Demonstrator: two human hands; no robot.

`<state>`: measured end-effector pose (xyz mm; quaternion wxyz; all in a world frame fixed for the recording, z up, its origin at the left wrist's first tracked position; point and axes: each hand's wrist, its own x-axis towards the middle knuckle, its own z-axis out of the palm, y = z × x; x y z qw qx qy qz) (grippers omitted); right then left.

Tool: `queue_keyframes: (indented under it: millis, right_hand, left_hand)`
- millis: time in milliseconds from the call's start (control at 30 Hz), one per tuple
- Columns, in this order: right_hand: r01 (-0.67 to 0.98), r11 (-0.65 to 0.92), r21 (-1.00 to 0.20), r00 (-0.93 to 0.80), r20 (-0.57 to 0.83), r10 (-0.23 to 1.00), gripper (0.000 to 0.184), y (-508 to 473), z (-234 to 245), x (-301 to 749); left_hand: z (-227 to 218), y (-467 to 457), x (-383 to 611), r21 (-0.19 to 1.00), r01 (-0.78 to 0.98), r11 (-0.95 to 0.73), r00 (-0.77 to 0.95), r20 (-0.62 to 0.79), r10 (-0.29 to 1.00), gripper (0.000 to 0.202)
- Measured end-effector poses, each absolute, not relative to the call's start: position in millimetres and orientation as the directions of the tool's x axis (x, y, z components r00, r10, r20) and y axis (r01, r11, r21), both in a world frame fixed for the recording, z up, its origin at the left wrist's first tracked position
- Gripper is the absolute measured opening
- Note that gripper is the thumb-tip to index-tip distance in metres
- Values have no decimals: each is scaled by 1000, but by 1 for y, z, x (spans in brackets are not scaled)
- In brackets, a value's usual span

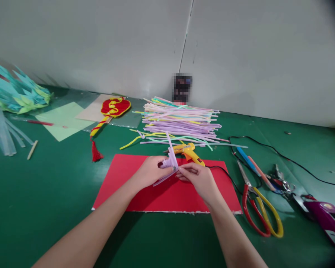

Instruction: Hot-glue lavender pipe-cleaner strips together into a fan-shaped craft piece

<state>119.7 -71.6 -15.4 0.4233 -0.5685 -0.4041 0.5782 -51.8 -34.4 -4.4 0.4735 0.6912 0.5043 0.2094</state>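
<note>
Above a red board (156, 201), my left hand (150, 171) is closed around a bundle of lilac pipe cleaners (171, 158), some of them standing up and others slanting down beneath the fingers. My right hand (197, 178) pinches at the right edge of the same bundle, thumb and forefinger pressed together. Its fingertips hide the exact spot they hold. Just behind the hands lies a yellow hot glue gun (188, 149), its nozzle pointing left. A pile of pastel pipe cleaners (181, 121) is stacked beyond it.
Right of the board are red-and-yellow-handled scissors (264, 212), keys (280, 182) and a purple tool (324, 216). A black cord (279, 149) runs rightward. At left lie a red fan-shaped ornament with tassel (115, 107), a pale green sheet (65, 121) and turquoise folded-paper pieces (19, 91). A wall stands behind.
</note>
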Motion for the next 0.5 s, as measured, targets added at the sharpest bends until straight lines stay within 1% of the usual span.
queue_keyframes:
  millis: [500]
  right_hand:
    - [-22, -314, -949, 14, -314, 949, 26, -71, -14, 119]
  left_hand:
    - [-6, -34, -51, 873, 486, -46, 406, -179, 896, 35]
